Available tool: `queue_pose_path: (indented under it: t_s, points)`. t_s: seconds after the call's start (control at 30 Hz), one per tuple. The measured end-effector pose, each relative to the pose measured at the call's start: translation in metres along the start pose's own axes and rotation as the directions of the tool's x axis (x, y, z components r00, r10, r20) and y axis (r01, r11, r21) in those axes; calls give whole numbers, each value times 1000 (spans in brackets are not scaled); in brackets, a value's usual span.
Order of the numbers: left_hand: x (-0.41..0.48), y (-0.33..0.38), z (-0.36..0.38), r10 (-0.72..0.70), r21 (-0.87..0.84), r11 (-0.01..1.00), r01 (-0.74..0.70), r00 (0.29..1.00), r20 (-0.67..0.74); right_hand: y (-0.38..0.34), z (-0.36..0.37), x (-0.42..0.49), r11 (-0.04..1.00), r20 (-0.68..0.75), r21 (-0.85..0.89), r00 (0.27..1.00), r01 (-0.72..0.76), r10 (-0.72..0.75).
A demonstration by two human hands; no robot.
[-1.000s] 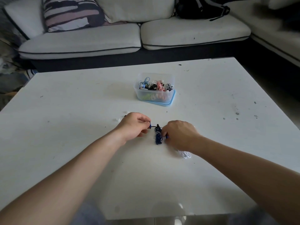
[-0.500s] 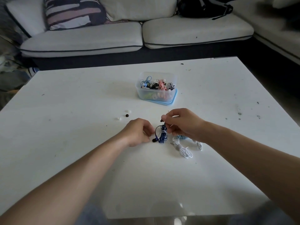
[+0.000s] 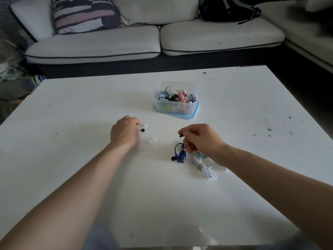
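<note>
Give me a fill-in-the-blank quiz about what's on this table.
The wound earphones gripped by the right hand are ____.
The loose earphones beside that arm are ____.
Among pale ear tips near the left hand, one ear tip is ____.
The lid under the clear container is ____.
Missing: blue, white, black, blue.

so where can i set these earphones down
Bare table left of the left hand, and the near strip between the forearms. Crowded: ear tips by that hand, white earphones beside the blue earphones in the right hand, box beyond.
</note>
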State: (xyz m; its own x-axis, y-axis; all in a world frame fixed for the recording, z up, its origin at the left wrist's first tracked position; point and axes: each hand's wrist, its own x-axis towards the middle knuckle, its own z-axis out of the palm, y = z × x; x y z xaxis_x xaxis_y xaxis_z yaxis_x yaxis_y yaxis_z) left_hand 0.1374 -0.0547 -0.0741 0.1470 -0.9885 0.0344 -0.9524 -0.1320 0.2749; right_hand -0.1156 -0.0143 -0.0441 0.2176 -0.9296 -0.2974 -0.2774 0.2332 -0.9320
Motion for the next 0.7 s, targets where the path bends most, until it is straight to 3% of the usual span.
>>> queue_pose_path:
  t_s: [0.2, 0.53, 0.6, 0.7]
  points:
    - [1, 9, 9, 48, 59, 997, -47, 999, -13, 0, 0, 2, 999, 9, -37, 1000, -10, 10]
    - [-3, 15, 13, 24, -64, 998, -23, 999, 21, 0, -7, 2, 991, 34, -119, 998, 57, -53]
    - [-6, 27, 7, -11, -215, 976, 21, 999, 45, 0, -7, 2, 992, 31, -111, 998, 51, -48]
    - [-17, 50, -10, 22, -516, 854, 60, 988, 151, -1, -9, 1, 987, 14, -154, 999, 49, -47]
